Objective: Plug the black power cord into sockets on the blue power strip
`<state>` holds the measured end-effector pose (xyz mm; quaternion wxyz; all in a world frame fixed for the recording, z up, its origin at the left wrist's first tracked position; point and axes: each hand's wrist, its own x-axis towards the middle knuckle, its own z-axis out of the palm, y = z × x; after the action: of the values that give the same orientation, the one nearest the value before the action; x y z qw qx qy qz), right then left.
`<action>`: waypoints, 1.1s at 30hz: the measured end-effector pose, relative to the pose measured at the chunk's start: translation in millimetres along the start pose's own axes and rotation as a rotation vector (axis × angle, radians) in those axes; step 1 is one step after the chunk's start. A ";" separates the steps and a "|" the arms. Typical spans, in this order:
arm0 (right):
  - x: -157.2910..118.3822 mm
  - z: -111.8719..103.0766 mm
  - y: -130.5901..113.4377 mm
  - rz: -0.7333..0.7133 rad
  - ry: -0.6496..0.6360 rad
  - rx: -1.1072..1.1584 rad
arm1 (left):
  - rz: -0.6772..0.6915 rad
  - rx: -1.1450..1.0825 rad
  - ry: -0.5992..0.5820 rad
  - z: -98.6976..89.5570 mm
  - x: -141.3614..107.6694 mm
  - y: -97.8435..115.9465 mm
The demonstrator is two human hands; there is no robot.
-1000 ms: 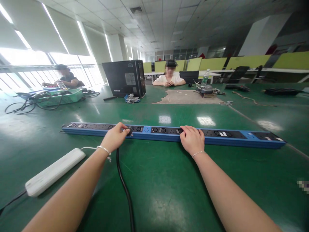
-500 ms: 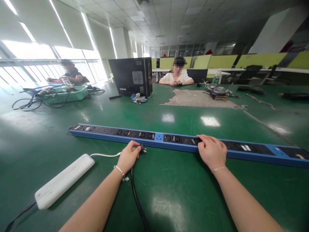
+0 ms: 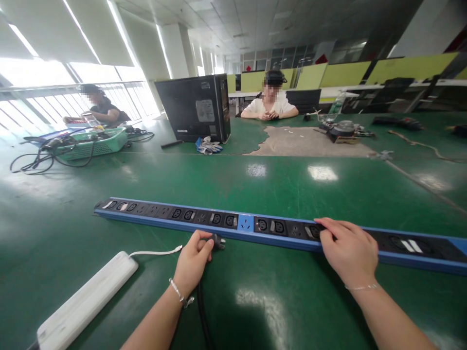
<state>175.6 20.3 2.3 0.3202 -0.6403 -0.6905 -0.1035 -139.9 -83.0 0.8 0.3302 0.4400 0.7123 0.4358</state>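
Observation:
A long blue and black power strip (image 3: 245,223) with several sockets lies across the green table, its sockets facing up. My left hand (image 3: 195,257) pinches a black plug (image 3: 218,242), its prongs pointing right, just in front of the strip's near edge. From that plug a black cable (image 3: 203,311) runs down toward the bottom edge. My right hand (image 3: 348,250) is wrapped over the strip right of its middle, thumb on the near side. A white power strip (image 3: 89,299) lies at the lower left, and the tip of a thin white cable reaches close to my left hand.
Farther back stand a black computer case (image 3: 195,109) with gloves (image 3: 208,145) beside it, and a green basket (image 3: 95,145) with cables at the left. Metal parts (image 3: 343,129) lie at the back right. One person sits across the table, another at the far left.
The view has shifted, so the strip appears lower and larger. My left hand still pinches the plug, and my right hand still holds the strip, now appearing farther right.

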 end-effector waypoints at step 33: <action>-5.3 -0.6 1.0 -0.017 0.050 0.028 | 0.115 0.314 -0.062 25.7 19.7 66.9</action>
<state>176.6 15.8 -0.5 0.3452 -0.6270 -0.6892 -0.1128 -103.0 -41.0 49.7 0.2538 0.5397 0.7345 0.3236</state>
